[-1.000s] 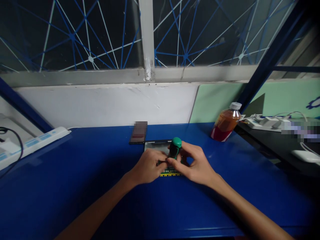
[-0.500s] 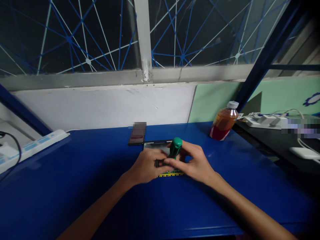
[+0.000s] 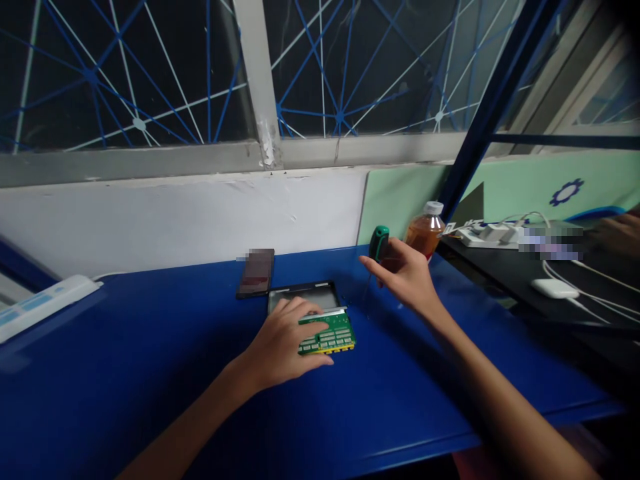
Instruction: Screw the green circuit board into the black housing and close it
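Note:
A green circuit board (image 3: 340,328) with a yellow strip along its front edge sits against a black-framed case (image 3: 300,293) with a grey inside. Over the left part of the board lies my left hand (image 3: 283,343), fingers spread across it and thumb stretched along the front. My right hand (image 3: 407,273) is raised right of the board, closed around a green-handled screwdriver (image 3: 380,241). The screwdriver's thin shaft points down toward the table, its tip hard to make out. Small dark specks lie by the case's right corner.
A phone (image 3: 256,272) lies behind the case on the blue table (image 3: 175,307). A drink bottle (image 3: 424,230) stands behind my right hand. One power strip (image 3: 50,303) is at the left, another (image 3: 493,237) on the black table at the right, where another person's hand (image 3: 617,230) shows.
My right hand has lifted the screwdriver off the board and moved it right and up. My left hand has spread over the board. The view has turned to the right.

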{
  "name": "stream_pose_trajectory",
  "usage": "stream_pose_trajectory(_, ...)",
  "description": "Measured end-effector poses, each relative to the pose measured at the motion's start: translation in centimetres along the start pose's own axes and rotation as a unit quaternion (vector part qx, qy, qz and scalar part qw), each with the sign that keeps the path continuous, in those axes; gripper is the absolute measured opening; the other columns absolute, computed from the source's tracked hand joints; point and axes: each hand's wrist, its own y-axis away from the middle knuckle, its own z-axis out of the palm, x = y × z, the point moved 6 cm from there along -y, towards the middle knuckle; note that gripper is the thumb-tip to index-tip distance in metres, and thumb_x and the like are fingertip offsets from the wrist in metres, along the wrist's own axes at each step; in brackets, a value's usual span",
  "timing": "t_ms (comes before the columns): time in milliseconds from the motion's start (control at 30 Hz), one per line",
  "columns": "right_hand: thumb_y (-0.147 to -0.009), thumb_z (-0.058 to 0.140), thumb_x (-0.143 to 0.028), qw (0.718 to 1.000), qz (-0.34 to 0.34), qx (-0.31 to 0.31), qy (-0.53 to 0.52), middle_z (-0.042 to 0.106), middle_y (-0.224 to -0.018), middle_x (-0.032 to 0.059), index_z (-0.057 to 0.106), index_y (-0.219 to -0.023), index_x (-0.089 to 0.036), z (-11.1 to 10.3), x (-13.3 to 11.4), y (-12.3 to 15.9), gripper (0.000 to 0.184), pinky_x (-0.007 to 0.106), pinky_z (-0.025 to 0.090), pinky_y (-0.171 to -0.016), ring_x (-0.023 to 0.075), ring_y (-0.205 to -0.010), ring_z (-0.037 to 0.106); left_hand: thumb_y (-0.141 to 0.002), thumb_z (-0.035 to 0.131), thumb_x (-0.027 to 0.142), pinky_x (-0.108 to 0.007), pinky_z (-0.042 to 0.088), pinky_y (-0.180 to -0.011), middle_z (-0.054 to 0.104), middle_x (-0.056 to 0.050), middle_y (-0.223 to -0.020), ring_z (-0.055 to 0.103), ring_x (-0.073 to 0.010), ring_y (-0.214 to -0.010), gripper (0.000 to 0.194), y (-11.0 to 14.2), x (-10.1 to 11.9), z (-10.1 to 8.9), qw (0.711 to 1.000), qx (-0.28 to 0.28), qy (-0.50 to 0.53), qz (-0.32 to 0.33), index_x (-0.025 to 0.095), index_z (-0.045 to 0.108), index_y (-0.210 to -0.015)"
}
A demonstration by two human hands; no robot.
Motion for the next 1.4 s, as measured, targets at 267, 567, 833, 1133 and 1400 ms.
stream_pose_trajectory(267, -0.079, 0.06, -0.036, 0.992, -0.021, -0.084, 0.092, 0.051, -0.053, -0.0039, 0.046, -0.07, -0.021, 0.7, 0.4, 0.0, 0.023, 0.025, 0.032, -0.045, 0.0109, -0.048, 0.046, -0.072, 0.073, 0.046, -0.043, 0.039, -0.084, 0.059, -0.007, -0.111, 0.052, -0.0262, -0.101, 0.038, 0.0, 0.0, 0.5, 1.0, -0.009, -0.016, 0.004, 0.024, 0.065, -0.103)
stream_pose_trajectory(567, -0.079, 0.059, -0.032, 0.984, -0.043, -0.121, 0.121, 0.043, -0.05, -0.0065, 0.035, -0.065, -0.022, 1.8, -0.1, 0.4, 0.029, 0.025, 0.025, -0.046, 0.0085, -0.046, 0.038, -0.073, 0.072, 0.048, -0.043, 0.039, -0.084, 0.059, -0.006, -0.11, 0.052, -0.0256, -0.1, 0.038, 0.0, 0.2, 0.4, 1.0, -0.003, -0.015, 0.009, 0.023, 0.066, -0.101)
stream_pose_trajectory(833, -0.079, 0.061, -0.034, 0.992, -0.003, -0.104, 0.074, 0.05, -0.051, -0.0047, 0.04, -0.068, -0.021, 1.6, 0.0, 0.6, 0.027, 0.024, 0.031, -0.045, 0.0097, -0.046, 0.046, -0.072, 0.073, 0.047, -0.042, 0.04, -0.083, 0.06, -0.006, -0.108, 0.053, -0.0252, -0.099, 0.034, 0.0, 0.4, -0.1, 1.0, 0.013, 0.01, 0.006, 0.023, 0.068, -0.095)
stream_pose_trajectory(1133, -0.076, 0.067, -0.032, 0.973, 0.069, -0.071, -0.207, 0.056, -0.058, -0.0033, 0.054, -0.079, -0.018, 2.1, -1.7, 0.9, 0.019, 0.027, 0.043, -0.041, 0.0116, -0.04, 0.056, -0.081, 0.067, 0.033, -0.038, 0.045, -0.076, 0.067, -0.005, -0.094, 0.059, -0.0209, -0.085, 0.019, -0.3, 0.3, -0.6, 0.993, 0.079, 0.081, -0.028, 0.021, 0.069, -0.096)
stream_pose_trajectory(1400, -0.075, 0.07, -0.031, 0.954, 0.091, -0.075, -0.276, 0.061, -0.063, -0.0014, 0.054, -0.079, -0.018, 3.6, -3.2, 2.2, 0.021, 0.028, 0.049, -0.045, 0.0135, -0.044, 0.062, -0.073, 0.075, 0.033, -0.034, 0.048, -0.069, 0.071, -0.005, -0.084, 0.061, -0.0194, -0.076, 0.023, -0.1, 0.0, -0.3, 0.985, 0.141, 0.089, -0.043, 0.018, 0.07, -0.09)
